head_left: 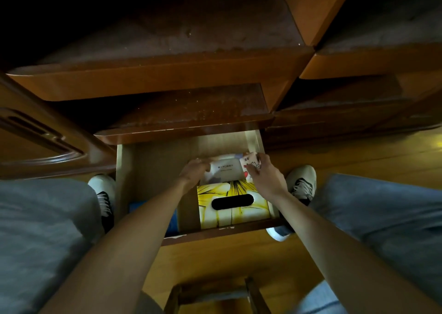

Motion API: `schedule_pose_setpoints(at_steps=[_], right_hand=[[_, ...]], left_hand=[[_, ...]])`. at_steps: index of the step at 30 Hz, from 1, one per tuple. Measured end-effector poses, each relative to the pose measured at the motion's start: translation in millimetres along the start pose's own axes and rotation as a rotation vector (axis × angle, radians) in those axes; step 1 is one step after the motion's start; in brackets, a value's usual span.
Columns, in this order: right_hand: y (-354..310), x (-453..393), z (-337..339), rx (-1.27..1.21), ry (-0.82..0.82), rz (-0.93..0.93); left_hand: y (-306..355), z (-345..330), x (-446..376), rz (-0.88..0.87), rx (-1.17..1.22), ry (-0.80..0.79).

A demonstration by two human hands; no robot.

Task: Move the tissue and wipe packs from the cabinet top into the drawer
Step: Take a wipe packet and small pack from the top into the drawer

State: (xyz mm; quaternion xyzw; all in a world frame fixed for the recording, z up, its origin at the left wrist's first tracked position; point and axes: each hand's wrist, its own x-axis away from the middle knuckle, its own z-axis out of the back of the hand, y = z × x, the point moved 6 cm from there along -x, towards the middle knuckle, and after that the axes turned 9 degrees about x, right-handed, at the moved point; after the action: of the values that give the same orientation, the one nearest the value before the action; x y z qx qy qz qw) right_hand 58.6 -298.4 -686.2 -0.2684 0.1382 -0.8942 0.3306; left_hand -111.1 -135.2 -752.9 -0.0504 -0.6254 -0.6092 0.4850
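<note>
From the head view, both hands reach into the open drawer [124,182]: the left hand [193,172] grips the left end of a white wipe pack [226,170], the right hand [265,172] pinches a small printed pack [250,164] at the drawer's far right corner. The wipe pack's long axis runs left to right, touching a yellow tissue box [233,206] nearer the front edge. Its print is unreadable.

The open wooden drawer [124,182] carries a yellow tissue box [233,207] at its front right, a white wipe pack [224,170] just behind it, and something blue [141,206] at its left.
</note>
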Motion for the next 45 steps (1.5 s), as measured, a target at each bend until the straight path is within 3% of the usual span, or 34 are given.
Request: schedule_pose_setpoints(at_steps=[4,9,14,17,22,33,36,39,42,45], right_hand=[[-16.4,9.3,4.5,-0.091,-0.039,0.062],[-68.3,13.9,-16.7,-0.114,-0.145,0.175],[-131.7,20.3,-61.6,-0.163,-0.213,0.312],[-153.6,27.8,-96.5,0.106,-0.261,0.435],[-145.8,36.5,-139.1,0.859,-0.275,0.546],[-138.7,52.1,-161.0,1.489,-0.421,0.776],[-143.9,55.7,-152.2,1.34,-0.369,0.803],[-150.8,52.7,-119.6,0.936,-0.166,0.763],[-133.5,36.1,-73.7,0.588,-0.029,0.621],[-100.1,15.6,-29.5,0.382,-0.034,0.368]], left_hand=[[8.6,11.5,8.2,-0.066,-0.073,0.041],[-3.0,62.5,41.2,-0.177,-0.277,0.254],[-43.1,99.0,90.1,-0.131,-0.622,0.221],[-66.6,105.3,112.5,-0.17,-0.81,0.177],[-81.5,102.1,127.7,-0.323,-0.907,0.174],[-86.5,97.0,130.8,-0.46,-0.947,0.302],[-85.6,96.0,128.6,-0.438,-0.983,0.296],[-86.0,95.2,121.9,-0.311,-0.993,0.213],[-75.3,95.1,117.9,-0.157,-0.925,0.094],[-40.5,98.9,122.4,-0.156,-0.924,0.108]])
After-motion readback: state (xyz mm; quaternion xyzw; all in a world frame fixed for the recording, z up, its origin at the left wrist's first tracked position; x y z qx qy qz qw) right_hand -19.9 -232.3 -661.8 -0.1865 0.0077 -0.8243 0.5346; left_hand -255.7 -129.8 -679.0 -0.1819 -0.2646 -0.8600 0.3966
